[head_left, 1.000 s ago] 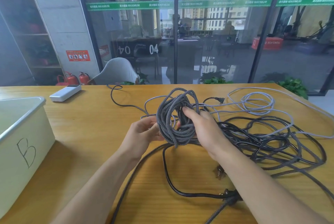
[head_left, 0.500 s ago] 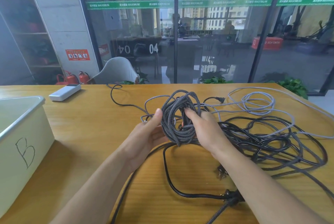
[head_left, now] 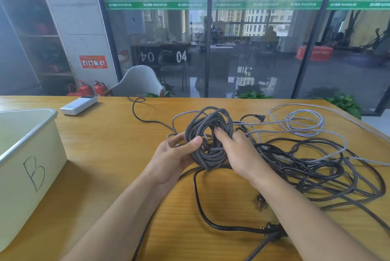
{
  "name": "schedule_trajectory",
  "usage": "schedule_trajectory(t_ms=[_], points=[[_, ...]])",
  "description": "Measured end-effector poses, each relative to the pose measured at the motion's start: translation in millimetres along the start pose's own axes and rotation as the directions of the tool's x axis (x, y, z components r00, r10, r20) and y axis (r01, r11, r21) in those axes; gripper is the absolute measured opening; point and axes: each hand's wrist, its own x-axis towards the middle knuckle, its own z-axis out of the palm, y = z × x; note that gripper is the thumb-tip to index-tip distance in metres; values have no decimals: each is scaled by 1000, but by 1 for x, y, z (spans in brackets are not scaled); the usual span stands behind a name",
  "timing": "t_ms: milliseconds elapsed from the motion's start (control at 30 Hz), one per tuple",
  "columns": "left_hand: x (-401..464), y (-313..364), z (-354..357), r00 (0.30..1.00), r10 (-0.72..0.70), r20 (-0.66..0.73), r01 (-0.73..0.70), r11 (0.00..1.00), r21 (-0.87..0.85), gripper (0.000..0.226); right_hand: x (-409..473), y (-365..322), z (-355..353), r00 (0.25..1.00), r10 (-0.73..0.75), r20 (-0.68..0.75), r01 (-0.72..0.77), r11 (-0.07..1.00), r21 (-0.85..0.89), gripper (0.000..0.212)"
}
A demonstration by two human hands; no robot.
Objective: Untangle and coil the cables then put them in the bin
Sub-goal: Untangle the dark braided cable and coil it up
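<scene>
A coil of grey-and-black braided cable [head_left: 207,134] is held upright above the wooden table [head_left: 109,146] between both hands. My left hand [head_left: 175,155] grips its left side, thumb across the strands. My right hand [head_left: 238,153] holds the right side with fingers pushed into the coil's middle. A tangle of black cables [head_left: 312,168] lies to the right, with a light grey cable [head_left: 304,123] looped behind it. The pale bin [head_left: 27,168] marked "B" stands at the left edge.
A white power bank [head_left: 79,105] lies at the back left of the table. A black cable with a plug [head_left: 272,228] runs along the near edge under my right forearm. A loose plug [head_left: 260,202] lies beside that arm. A white chair [head_left: 139,81] stands behind the table.
My left thumb has moved up and over the coil's left side, and the coil has turned slightly in my hands. My right fingers stay inside the coil.
</scene>
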Motion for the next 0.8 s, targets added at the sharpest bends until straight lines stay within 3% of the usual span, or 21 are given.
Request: schedule_trajectory(t_ms=[233,433,567,800], points=[[1,-3,2,1000,-24,6,24,998,-53,43,5,5,-2,994,51,96,-55,998,39,71],[-1,-6,5,1000,16,6,-16,999,45,34,4,12,-1,981,97,171,-115,988,101,79],[0,-3,0,999,10,35,-13,995,102,33,3,16,-2,984,85,156,-114,975,189,59],[1,-2,-4,998,-29,49,23,994,111,38,-1,12,2,991,68,117,-100,952,289,52]])
